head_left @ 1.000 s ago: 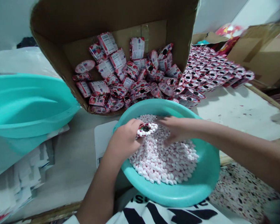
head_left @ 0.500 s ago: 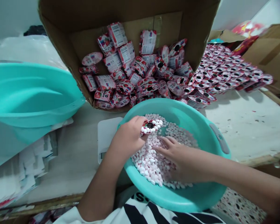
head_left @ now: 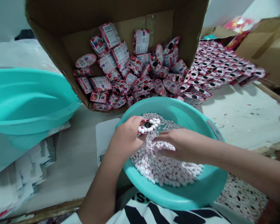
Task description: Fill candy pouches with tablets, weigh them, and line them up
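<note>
My left hand (head_left: 128, 135) grips a small oval candy pack (head_left: 148, 125) with a red strawberry print. A dark hole shows in its upper face, and white candies sit around that hole. Below the pack, loose white and pinkish oval candies (head_left: 151, 165) cover the bottom of a turquoise basin (head_left: 177, 202). Over these candies my right hand (head_left: 174, 141) is curled, somewhat blurred, with several candies (head_left: 164, 145) between its thumb and fingers. The tips of its fingers are partly hidden.
A tilted cardboard box (head_left: 72, 43) behind the basin holds many printed packs (head_left: 135, 65). More packs (head_left: 224, 67) stand in rows at the right. Another turquoise basin (head_left: 32, 93) is on the left. A white flat device (head_left: 104, 133) lies beside the near basin.
My right hand has lifted slightly and curled from spread fingers around some candies. My left hand still holds the pack. The whole view has shifted a little.
</note>
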`<state>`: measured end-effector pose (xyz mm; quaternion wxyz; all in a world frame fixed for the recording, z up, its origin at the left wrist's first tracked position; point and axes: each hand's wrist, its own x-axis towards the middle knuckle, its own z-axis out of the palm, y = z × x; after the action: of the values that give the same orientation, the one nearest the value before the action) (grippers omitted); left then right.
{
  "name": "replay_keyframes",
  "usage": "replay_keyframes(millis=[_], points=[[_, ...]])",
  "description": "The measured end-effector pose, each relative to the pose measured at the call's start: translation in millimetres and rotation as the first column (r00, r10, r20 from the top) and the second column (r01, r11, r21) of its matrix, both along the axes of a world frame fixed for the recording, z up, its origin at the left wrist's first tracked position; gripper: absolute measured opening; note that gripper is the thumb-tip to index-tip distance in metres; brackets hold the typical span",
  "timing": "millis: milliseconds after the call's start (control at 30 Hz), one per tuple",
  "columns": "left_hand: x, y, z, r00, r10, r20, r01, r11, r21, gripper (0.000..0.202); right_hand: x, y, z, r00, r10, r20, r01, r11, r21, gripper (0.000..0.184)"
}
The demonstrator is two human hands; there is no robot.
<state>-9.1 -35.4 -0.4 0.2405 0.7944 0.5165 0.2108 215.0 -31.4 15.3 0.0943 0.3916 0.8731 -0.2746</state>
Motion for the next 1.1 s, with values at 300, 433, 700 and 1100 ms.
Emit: replay_keyframes(millis=[300, 433, 700, 1100], points=[[0.6, -2.1, 0.6, 0.998, 0.042, 0.050, -0.043, 0.999, 0.015, 0.025, -15.3, 25.3, -42.8, 0.989, -0.053, 0.136, 0.058, 0.998, -0.032, 0.093], [-0.1, -2.8, 1.6, 0.998, 0.047, 0.038, -0.048, 0.999, 0.017, 0.025, -26.9, -1.4, -21.1, 0.995, -0.045, 0.091, 0.058, 0.987, -0.149, 0.100], [1.0, -2.7, -0.7, 0.998, 0.034, -0.057, -0.032, 0.999, 0.042, 0.025, -29.6, -62.8, -1.3, 0.994, -0.108, -0.034, 0.101, 0.981, -0.168, 0.054], [1.4, -2.8, 1.7, 0.996, 0.022, -0.092, -0.019, 1.000, 0.023, 0.024, -37.9, -51.9, -8.7, 0.973, -0.228, -0.048, 0.199, 0.920, -0.337, 0.027]])
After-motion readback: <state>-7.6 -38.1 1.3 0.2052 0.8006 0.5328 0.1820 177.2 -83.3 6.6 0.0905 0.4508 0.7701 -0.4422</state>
